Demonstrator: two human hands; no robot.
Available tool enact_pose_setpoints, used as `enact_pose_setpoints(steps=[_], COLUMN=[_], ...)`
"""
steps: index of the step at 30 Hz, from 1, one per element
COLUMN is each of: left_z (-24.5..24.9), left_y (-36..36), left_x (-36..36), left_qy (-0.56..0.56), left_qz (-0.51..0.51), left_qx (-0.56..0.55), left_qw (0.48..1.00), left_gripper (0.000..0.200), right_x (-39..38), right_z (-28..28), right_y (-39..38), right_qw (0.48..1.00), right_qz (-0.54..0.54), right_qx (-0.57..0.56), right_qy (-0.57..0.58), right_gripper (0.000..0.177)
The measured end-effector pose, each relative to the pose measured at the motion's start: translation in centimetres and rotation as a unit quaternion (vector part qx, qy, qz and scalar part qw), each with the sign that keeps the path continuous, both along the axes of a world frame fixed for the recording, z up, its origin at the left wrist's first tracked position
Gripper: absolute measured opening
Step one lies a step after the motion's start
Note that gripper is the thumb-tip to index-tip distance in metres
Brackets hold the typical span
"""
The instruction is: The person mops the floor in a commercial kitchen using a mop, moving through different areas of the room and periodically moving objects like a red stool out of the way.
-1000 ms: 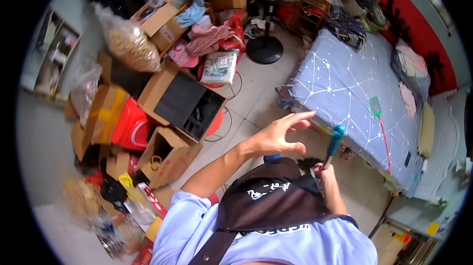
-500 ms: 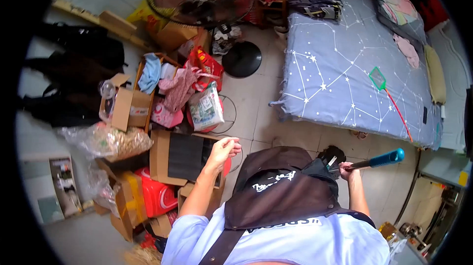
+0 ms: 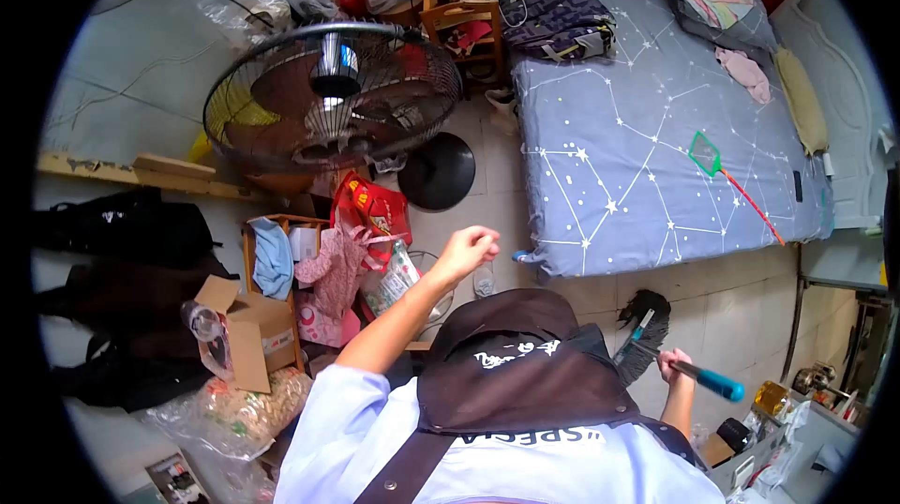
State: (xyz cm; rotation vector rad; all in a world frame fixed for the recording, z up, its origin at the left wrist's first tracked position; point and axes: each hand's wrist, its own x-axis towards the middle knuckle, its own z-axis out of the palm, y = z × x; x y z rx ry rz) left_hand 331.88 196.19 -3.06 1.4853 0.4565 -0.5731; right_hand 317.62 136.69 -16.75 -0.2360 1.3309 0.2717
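Note:
My right hand (image 3: pixel 673 365) grips the shaft of a mop, just below its teal handle end (image 3: pixel 717 384). The mop's dark, shaggy head (image 3: pixel 647 312) rests on the tiled floor beyond that hand, partly hidden by my brown apron (image 3: pixel 506 345). My left hand (image 3: pixel 469 253) is raised in front of me with its fingers curled in, and nothing shows in it. Behind that forearm are a red bag (image 3: pixel 373 207) and a pink patterned cloth (image 3: pixel 333 270).
On the right, a bed (image 3: pixel 619 176) with a star-patterned sheet holds a green fly swatter (image 3: pixel 705 155). A standing fan (image 3: pixel 333 96) has a round black base (image 3: pixel 437 172). An open cardboard box (image 3: pixel 258 340) and bagged goods line the left wall.
My view has shifted, so the fan and its base appear lower and the mop head shows more fully. The handle end now tilts down to the right. My left hand stays raised and curled.

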Motion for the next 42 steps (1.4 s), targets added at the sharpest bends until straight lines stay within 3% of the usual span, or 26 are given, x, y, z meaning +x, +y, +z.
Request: enact_pose_setpoints(steps=[3,4,7,9,10,12,14,17,19,20,22,25,26,27,28,29,30,32,33,34,35,36,37,41,42], left_z=[-0.5,-0.7,-3.4,-4.1,-5.6,-8.8,-12.9,-14.6,-16.2,-17.3,-19.5,-20.6,-20.0,-22.5,-24.9,-24.1,-23.1,-25.6,-26.2,-29.6,-29.8,-26.8,-27.5,-31.2,-33.2], left_y=[-1.6,-2.5,-5.5,-7.5,-8.3,-9.9,-10.9,-10.8,-10.6,-10.6,-10.3,-8.6,-8.1,-6.6,-5.1,-4.2,-3.2,0.0,1.2,3.5,4.6,4.4,5.4,9.5,10.9], left_x=[6.5,8.6,14.3,17.7,19.5,23.2,27.0,30.9,33.1,34.0,35.7,38.7,39.3,39.8,40.5,41.1,41.4,41.1,41.0,40.4,40.3,41.0,40.8,39.7,39.0], left_qy=[-0.036,-0.033,-0.008,-0.002,-0.018,-0.014,-0.005,0.042,0.078,0.085,0.103,0.127,0.093,0.096,0.095,0.118,0.142,0.158,0.171,0.157,0.177,0.207,0.198,0.24,0.249], left_qz=[-0.056,-0.081,-0.112,-0.134,-0.14,-0.149,-0.157,-0.216,-0.277,-0.266,-0.245,-0.254,-0.25,-0.277,-0.303,-0.293,-0.285,-0.257,-0.25,-0.284,-0.268,-0.252,-0.257,-0.26,-0.258], left_qx=[-0.017,-0.017,-0.022,0.01,0.01,0.065,0.152,0.33,0.399,0.402,0.41,0.336,0.362,0.378,0.395,0.414,0.43,0.451,0.462,0.476,0.477,0.483,0.486,0.494,0.499], left_qw=[0.998,0.996,0.993,0.991,0.99,0.987,0.976,0.918,0.87,0.872,0.872,0.898,0.893,0.878,0.862,0.854,0.845,0.84,0.833,0.818,0.818,0.813,0.812,0.795,0.789], left_gripper=[0.023,0.022,0.023,0.024,0.023,0.021,0.023,0.026,0.027,0.028,0.03,0.03,0.032,0.032,0.032,0.033,0.034,0.035,0.035,0.034,0.033,0.033,0.032,0.033,0.033], right_x=[-2.6,-3.3,-5.2,-3.3,-3.5,-2.0,-0.9,2.2,3.3,4.4,9.2,11.3,11.6,13.3,15.6,17.9,18.3,24.3,27.7,30.6,33.6,35.8,38.8,39.1,39.8], right_z=[1.1,2.1,2.6,4.9,3.4,3.5,2.3,-0.5,-1.9,-2.4,-0.1,-2.6,-4.3,-4.5,-5.5,-6.2,-9.5,-10.1,-13.7,-13.9,-12.8,-13.8,-13.1,-12.6,-11.2], right_y=[1.2,1.5,2.4,4.5,3.6,4.9,6.0,7.9,8.8,9.0,9.9,6.9,5.5,5.1,4.7,4.6,3.4,6.1,5.3,7.4,9.7,11.4,14.0,14.9,15.1], right_qw=[0.989,0.994,0.98,0.99,0.986,0.997,0.98,0.987,0.977,0.988,0.986,0.99,0.992,0.984,0.987,0.984,0.985,0.967,0.983,0.977,0.981,0.983,0.963,0.977,0.987], right_qz=[0.066,0.036,0.102,0.099,0.135,0.034,0.098,0.045,0.11,0.035,0.02,0.0,-0.009,0.053,-0.028,-0.107,-0.081,-0.013,-0.061,0.001,0.001,0.007,-0.024,0.052,0.087], right_qx=[-0.132,-0.104,-0.128,-0.088,-0.077,-0.064,-0.164,-0.151,-0.181,-0.147,-0.134,-0.117,-0.109,-0.165,-0.148,-0.131,-0.153,-0.24,-0.108,-0.157,-0.169,-0.153,-0.191,-0.172,-0.101], right_qy=[0.002,-0.018,-0.111,-0.037,-0.061,-0.001,-0.054,0.018,0.024,0.039,0.096,0.079,0.059,0.05,0.055,0.061,-0.021,0.085,0.134,0.143,0.09,0.102,0.187,0.111,0.089], right_gripper=[0.021,0.021,0.023,0.034,0.036,0.035,0.027,0.021,0.02,0.02,0.019,0.014,0.012,0.01,0.01,0.011,0.013,0.011,0.009,0.005,0.011,0.017,0.024,0.013,0.016])
